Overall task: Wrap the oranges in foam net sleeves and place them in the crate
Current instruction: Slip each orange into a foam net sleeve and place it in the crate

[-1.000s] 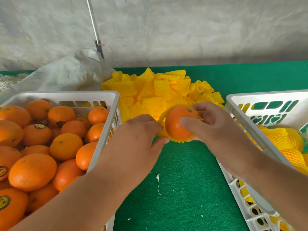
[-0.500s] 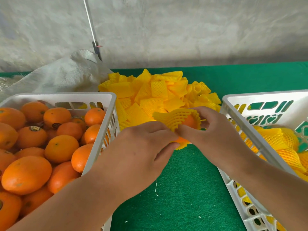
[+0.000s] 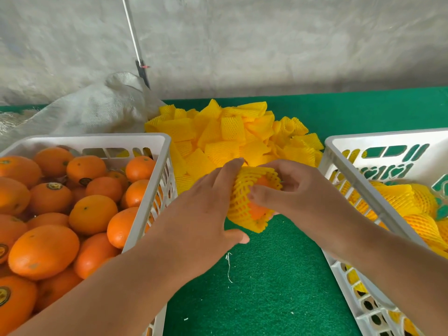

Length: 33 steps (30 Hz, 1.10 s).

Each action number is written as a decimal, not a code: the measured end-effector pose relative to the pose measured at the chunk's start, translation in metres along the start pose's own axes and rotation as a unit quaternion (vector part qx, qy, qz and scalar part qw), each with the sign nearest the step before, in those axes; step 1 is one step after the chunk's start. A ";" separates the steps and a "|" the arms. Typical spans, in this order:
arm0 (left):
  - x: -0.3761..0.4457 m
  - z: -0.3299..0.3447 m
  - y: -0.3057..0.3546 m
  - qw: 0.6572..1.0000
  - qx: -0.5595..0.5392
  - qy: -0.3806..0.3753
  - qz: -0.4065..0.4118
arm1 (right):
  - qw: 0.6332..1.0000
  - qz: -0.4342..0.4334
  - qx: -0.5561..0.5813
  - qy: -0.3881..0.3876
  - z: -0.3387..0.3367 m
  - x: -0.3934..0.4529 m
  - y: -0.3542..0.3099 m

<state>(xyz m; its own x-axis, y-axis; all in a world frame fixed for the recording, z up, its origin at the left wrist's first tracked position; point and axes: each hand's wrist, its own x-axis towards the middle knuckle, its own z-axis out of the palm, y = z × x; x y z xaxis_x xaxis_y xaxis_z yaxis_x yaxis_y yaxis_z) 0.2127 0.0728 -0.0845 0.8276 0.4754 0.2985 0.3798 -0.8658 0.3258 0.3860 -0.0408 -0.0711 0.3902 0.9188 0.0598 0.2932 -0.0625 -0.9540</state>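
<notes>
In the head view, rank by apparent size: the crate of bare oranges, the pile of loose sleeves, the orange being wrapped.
1. Crate of bare oranges, though nearness to the camera enlarges it.
2. Pile of loose sleeves.
3. Orange being wrapped, mostly covered by its sleeve.

Left hand (image 3: 206, 209) flat with straight fingers (image 3: 228, 170); right hand (image 3: 288, 190) curled in a pinch.

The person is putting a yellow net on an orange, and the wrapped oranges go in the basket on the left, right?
Not quite. The head view shows the wrapped oranges in the crate on the right. The crate on the left holds bare oranges. The rest is right: both hands are working a yellow net sleeve over an orange.
</notes>
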 end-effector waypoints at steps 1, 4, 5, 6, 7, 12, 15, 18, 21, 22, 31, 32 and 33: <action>0.000 0.001 0.000 1.000 -0.009 0.001 -0.001 | 1.000 0.009 -0.004 -0.004 0.001 0.000 0.001; 0.000 -0.001 0.001 1.000 -0.024 0.003 0.008 | 0.997 0.020 -0.070 0.015 0.001 0.000 0.003; -0.001 -0.001 0.002 0.999 -0.031 0.004 0.015 | 0.995 0.019 -0.089 0.026 0.000 0.001 0.003; -0.001 -0.002 0.003 0.999 -0.038 0.003 0.024 | 0.994 0.016 -0.103 0.034 -0.001 0.001 0.004; -0.002 -0.002 0.005 0.998 -0.047 0.000 0.030 | 0.993 0.010 -0.113 0.039 -0.001 0.001 0.004; -0.004 -0.004 0.011 0.997 -0.077 0.005 0.005 | 0.991 -0.025 -0.126 0.035 0.002 0.000 0.004; -0.003 -0.004 0.007 0.996 -0.068 0.019 -0.054 | 0.995 0.006 -0.098 -0.015 0.003 -0.001 0.003; -0.002 -0.005 0.005 0.995 -0.055 0.015 -0.085 | 0.997 0.022 -0.066 -0.035 0.003 0.000 0.003; -0.002 -0.005 0.006 0.995 -0.047 0.001 -0.087 | 0.997 0.031 -0.055 -0.032 0.000 0.000 0.003; -0.002 -0.005 0.006 0.995 -0.046 -0.002 -0.088 | 0.997 0.032 -0.058 -0.027 0.000 0.000 0.003; -0.003 -0.003 0.006 0.995 -0.058 0.004 -0.087 | 0.998 -0.001 -0.058 0.028 -0.003 -0.001 0.008; -0.002 -0.003 0.006 0.995 -0.058 0.005 -0.085 | 0.997 -0.008 -0.067 0.044 -0.002 -0.002 0.007; -0.001 -0.003 0.007 0.995 -0.054 0.007 -0.083 | 0.995 -0.016 -0.084 0.060 -0.002 -0.003 0.007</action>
<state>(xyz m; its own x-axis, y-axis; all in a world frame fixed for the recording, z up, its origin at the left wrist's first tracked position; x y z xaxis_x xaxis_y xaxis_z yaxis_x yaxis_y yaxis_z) 0.2131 0.0670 -0.0804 0.7509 0.6134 0.2446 0.4642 -0.7538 0.4652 0.3885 -0.0442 -0.0777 0.4766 0.8688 0.1342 0.4447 -0.1066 -0.8893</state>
